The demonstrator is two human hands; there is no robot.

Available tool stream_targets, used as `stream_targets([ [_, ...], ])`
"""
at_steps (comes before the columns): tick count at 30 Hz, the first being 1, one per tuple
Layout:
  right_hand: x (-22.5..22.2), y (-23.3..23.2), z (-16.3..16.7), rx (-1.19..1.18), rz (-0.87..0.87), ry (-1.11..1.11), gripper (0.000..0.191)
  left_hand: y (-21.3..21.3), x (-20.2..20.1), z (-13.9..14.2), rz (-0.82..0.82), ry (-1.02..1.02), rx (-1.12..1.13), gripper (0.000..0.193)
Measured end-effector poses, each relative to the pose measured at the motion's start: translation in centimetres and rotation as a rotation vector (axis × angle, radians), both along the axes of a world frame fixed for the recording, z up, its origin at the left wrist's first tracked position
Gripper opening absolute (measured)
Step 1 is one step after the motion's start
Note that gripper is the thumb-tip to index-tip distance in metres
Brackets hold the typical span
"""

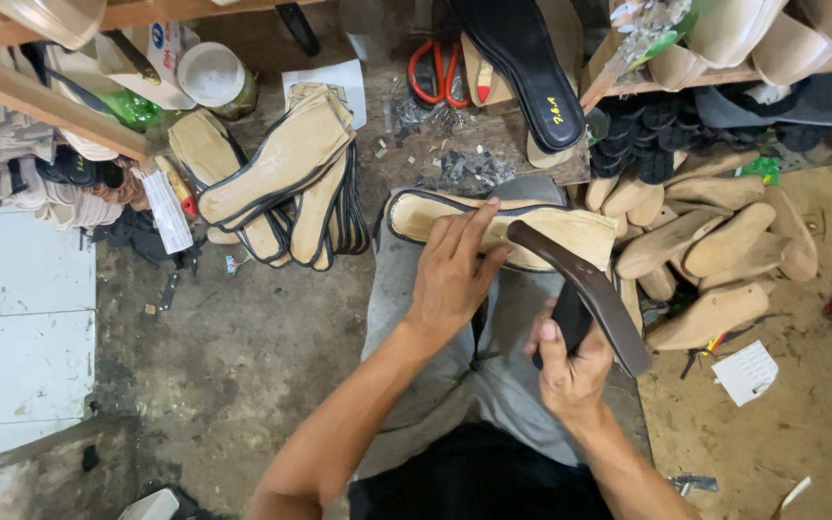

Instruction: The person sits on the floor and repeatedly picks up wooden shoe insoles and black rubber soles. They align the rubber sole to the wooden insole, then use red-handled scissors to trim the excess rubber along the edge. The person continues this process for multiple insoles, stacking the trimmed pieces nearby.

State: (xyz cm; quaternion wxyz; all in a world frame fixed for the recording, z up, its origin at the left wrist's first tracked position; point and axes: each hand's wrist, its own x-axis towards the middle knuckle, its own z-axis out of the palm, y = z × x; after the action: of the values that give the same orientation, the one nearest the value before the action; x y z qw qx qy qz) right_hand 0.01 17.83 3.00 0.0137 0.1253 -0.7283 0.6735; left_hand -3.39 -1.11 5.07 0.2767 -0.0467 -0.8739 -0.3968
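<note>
Two hands are seen at work over the lap. The left hand (pixel 455 274) is laid flat on a tan insole with dark edging (pixel 570 231), fingers stretched and pressed down on its surface, the thumb spread to the side; nothing is enclosed by this grip, so it is released, only pressing. The insole is rested across the knees, its rounded end just left of the left fingertips and its other end reaching rightward past the right hand.

The right hand (pixel 570 371) is clenched around a dark brown curved sole piece (pixel 589 289), held at its lower part with the thumb raised along the near side. From this grip the piece is carried up and to the left, its upper tip touching the insole just beside the left hand's fingers, while its lower end sticks out to the right of the grip. A black object is partly hidden inside the same grip; what it is cannot be told.

Beyond the left hand a stack of tan insoles (pixel 281 178) is fanned out on the floor. To the right of the right grip, wooden shoe lasts (pixel 715 246) are piled. Red-handled scissors (pixel 435 72) are laid further ahead, well apart.
</note>
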Motion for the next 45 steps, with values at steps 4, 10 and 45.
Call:
stream_targets([
  [4, -0.1, 0.4, -0.6, 0.420, 0.002, -0.113, 0.023, 0.0, 0.1, -0.1, -0.018, 0.025, -0.010, 0.059],
  [10, 0.3, 0.6, -0.7, 0.383, -0.010, 0.226, 0.037, 0.3, 0.1, -0.5, -0.017, -0.035, -0.008, 0.060],
  [45, 0.3, 5.9, 2.1, -0.043, 0.191, -0.038, 0.079, 0.0, 0.3, 1.9, -0.349, -0.312, 0.705, 0.073],
])
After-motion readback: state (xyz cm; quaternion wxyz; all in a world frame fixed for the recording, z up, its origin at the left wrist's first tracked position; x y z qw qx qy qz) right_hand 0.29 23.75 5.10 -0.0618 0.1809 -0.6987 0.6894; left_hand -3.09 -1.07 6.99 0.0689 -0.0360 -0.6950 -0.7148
